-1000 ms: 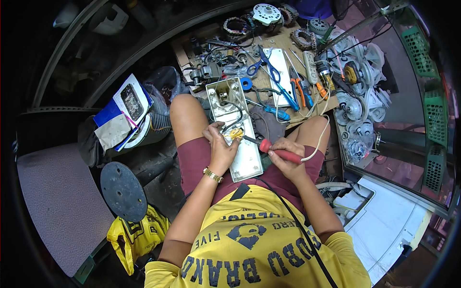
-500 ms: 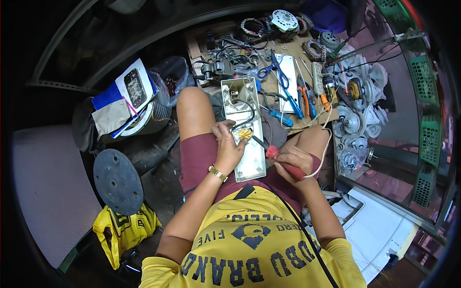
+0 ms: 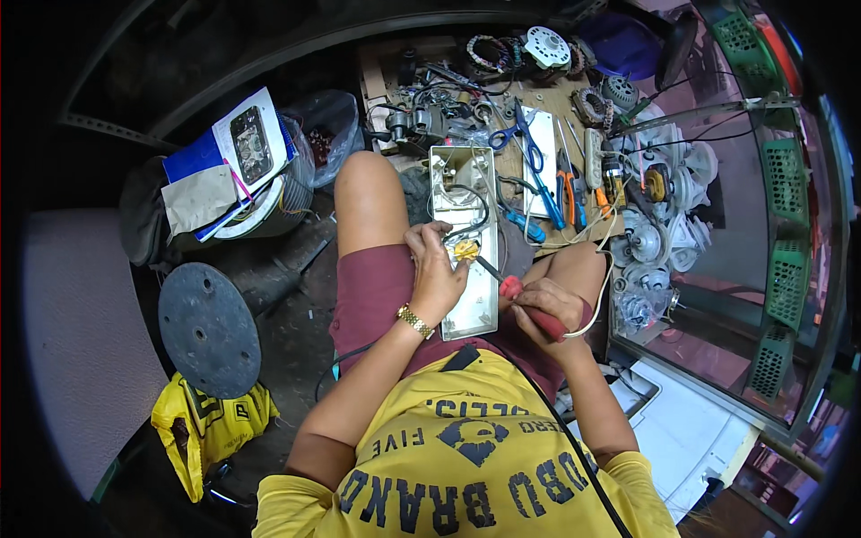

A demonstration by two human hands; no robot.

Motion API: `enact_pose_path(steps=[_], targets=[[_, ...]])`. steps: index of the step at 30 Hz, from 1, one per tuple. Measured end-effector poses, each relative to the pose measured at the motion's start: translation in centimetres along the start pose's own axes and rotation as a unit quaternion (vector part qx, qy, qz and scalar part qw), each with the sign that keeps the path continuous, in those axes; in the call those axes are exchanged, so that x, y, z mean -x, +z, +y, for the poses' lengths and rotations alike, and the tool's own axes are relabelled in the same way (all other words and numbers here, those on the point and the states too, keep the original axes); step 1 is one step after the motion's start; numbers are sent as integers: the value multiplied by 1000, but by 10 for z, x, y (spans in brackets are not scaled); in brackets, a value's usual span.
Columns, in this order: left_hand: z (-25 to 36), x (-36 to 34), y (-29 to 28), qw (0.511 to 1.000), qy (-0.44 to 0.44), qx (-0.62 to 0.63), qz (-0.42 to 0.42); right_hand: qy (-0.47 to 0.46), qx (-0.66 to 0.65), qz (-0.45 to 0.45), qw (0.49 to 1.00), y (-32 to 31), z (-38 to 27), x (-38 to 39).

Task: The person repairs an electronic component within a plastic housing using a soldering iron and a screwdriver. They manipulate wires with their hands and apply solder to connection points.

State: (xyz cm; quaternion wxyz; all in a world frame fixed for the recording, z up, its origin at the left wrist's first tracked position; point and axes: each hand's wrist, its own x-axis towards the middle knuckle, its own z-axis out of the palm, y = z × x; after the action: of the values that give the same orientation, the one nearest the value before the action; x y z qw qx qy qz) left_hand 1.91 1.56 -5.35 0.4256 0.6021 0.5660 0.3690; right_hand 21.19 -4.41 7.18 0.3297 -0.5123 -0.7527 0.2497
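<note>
A long white plastic housing [image 3: 473, 309], open side up, lies across my lap between my thighs. My left hand [image 3: 437, 273] is closed, its fingertips pinching a small yellow part [image 3: 466, 250] above the housing. Dark wire [image 3: 484, 208] loops from the housing's far end towards those fingers. My right hand [image 3: 550, 303] grips a soldering iron [image 3: 510, 287] by its red handle, with a pale cord trailing off behind it. The iron's dark tip points left and reaches the edge of the yellow part; whether it touches cannot be made out.
Beyond my knees, a wooden work board [image 3: 574, 97] carries blue scissors [image 3: 529, 148], pliers [image 3: 565, 179], screwdrivers and loose parts. White plastic parts [image 3: 686, 193] pile up at the right. A round metal plate [image 3: 211, 330] stands at the left, near a yellow bag [image 3: 215, 426].
The whole view has shifted slightly. My hands, the yellow part and the soldering iron keep nearly the same places relative to each other.
</note>
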Motion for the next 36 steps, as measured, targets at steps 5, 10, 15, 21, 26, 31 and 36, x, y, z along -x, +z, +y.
enact_pose_path(steps=[5, 10, 15, 21, 26, 31, 36], targets=[[2, 0, -1, 1000, 6, -11, -3, -23, 37, -26, 999, -1, -4, -5], [0, 0, -1, 1000, 4, -26, 3, -32, 58, -88, 994, -8, -9, -14], [1, 0, -1, 1000, 3, -25, 3, -47, 76, -142, 986, -15, -8, -25], [3, 1, -1, 1000, 3, -23, 0, -67, 79, -173, 979, -16, -5, -24], [3, 0, -2, 1000, 9, 4, 3, -73, 111, -151, 980, -10, -8, -10], [4, 0, -3, 1000, 19, 0, 1, -62, 108, -82, 989, 7, -7, 7], [2, 0, -3, 999, 35, -8, 7, -67, 77, 35, 994, 14, -7, 17]])
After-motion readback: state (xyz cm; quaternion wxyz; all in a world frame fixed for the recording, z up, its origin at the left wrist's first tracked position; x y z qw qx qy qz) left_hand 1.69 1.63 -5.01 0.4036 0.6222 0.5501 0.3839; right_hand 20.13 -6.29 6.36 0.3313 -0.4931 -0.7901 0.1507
